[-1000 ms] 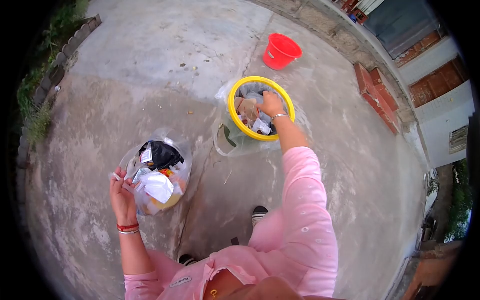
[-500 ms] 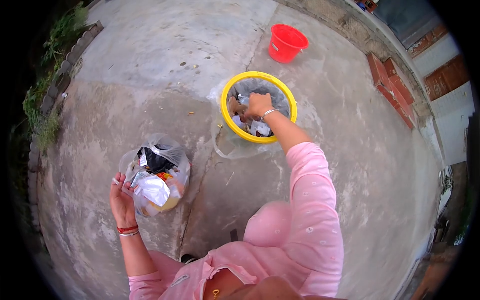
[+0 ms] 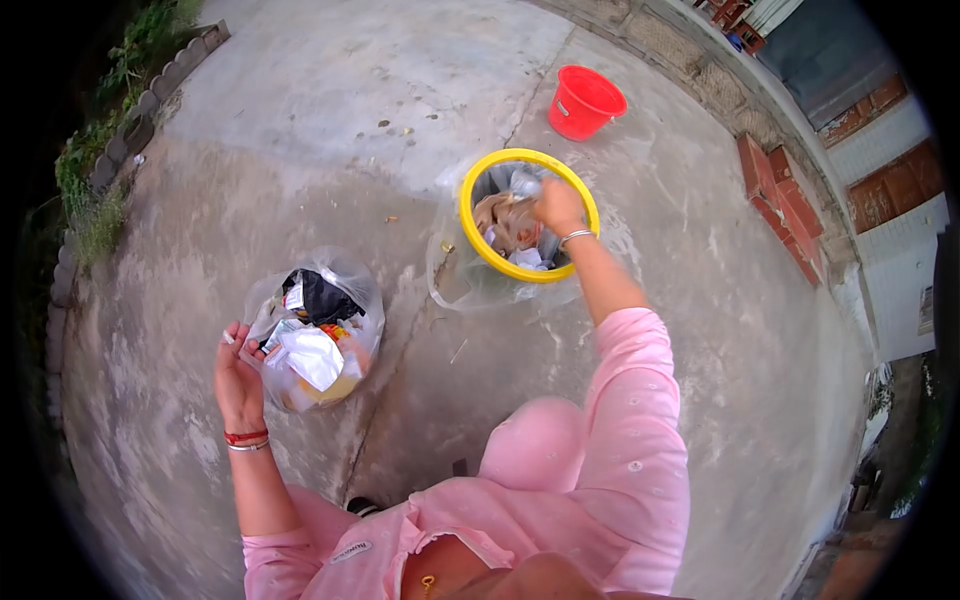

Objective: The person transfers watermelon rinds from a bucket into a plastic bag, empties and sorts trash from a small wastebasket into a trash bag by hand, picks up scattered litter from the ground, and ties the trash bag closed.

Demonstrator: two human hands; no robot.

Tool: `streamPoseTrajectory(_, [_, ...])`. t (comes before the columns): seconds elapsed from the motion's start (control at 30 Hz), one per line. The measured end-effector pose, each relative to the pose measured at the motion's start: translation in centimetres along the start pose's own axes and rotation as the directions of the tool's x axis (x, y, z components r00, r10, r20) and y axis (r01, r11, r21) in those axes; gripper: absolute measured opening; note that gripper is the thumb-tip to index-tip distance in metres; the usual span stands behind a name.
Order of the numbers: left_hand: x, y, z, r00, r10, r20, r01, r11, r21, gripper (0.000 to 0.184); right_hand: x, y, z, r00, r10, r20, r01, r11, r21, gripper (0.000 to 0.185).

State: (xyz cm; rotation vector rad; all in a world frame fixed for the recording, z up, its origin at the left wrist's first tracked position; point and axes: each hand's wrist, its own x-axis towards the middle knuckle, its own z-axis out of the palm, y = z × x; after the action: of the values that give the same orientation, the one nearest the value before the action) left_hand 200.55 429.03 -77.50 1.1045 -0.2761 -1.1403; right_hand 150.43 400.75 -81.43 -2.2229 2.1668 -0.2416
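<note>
Pinching edge of clear bag (image 3: 371,310), mid-left of frame, w/ L hand (image 3: 238,378); already well filled w/ rubbish (image 3: 308,354). Holding R hand (image 3: 560,207) in yellow-rimmed bin (image 3: 540,275), upper ctr; too blurred to tell if gripping anything. Judging by litter (image 3: 508,224) left there, prob. only partway thru.

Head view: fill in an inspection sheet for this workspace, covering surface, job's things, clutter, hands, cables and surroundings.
Surface: concrete ground, stained, with a crack line.
Job's things: clear plastic bag and yellow-rimmed bin, both containing mixed rubbish.
Clutter: small scrap on the ground between bag and plants, among other specks.
Hands: left hand pinches the bag's edge; right hand is over the bin, blurred, grip unclear.
Cables: nothing seen.
Surroundings: red bucket beyond the bin; plants at left.
</note>
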Motion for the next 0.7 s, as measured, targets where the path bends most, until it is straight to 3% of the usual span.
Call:
streamPoseTrajectory(0.13, [-0.1,-0.2,0.3,1.0,-0.003,0.02,0.002,1.0,0.028,0.04,2.0,3.0,-3.4,0.961,0.016,-0.274,0.014,0.994,0.107,0.027])
streamPoseTrajectory(0.23, [-0.3,-0.1,0.7,1.0,-0.017,0.004,0.017,1.0,0.01,0.04,3.0,3.8,-8.4,0.959,0.098,-0.264,-0.071,0.992,0.108,0.031])
streamPoseTrajectory(0.33, [-0.3,0.2,0.3,1.0,-0.008,-0.005,0.008,1.0,0.016,0.041,4.7,6.7,-10.7,0.962,0.071,-0.263,-0.033,0.989,0.146,0.035])
streamPoseTrajectory(0.43, [-0.9,0.6,0.4,1.0,-0.013,-0.013,0.013,1.0,0.007,0.041,3.7,6.4,-15.1,0.972,0.208,-0.107,-0.158,0.923,0.351,0.037])
streamPoseTrajectory(0.53, [-0.9,1.0,0.1,0.999,-0.03,0.014,0.03,0.999,-0.025,0.041,1.3,3.7,-18.7,0.975,0.218,-0.049,-0.136,0.75,0.647,0.035])
streamPoseTrajectory(0.6, [-0.4,0.8,-1.1,0.999,-0.034,0.017,0.035,0.997,-0.068,0.041,2.0,3.4,-17.7,0.978,0.182,-0.099,-0.036,0.62,0.784,0.026])
streamPoseTrajectory(0.67, [-1.6,1.4,-0.1,0.999,-0.032,-0.012,0.031,0.993,-0.116,0.039,1.4,-0.1,-18.7,0.989,-0.02,0.143,-0.12,0.437,0.891,0.02])
streamPoseTrajectory(0.7, [-1.1,1.1,-0.8,1.0,-0.017,0.005,0.017,0.993,-0.116,0.038,0.6,-3.8,-18.6,0.984,-0.06,0.169,-0.13,0.405,0.905,0.019])
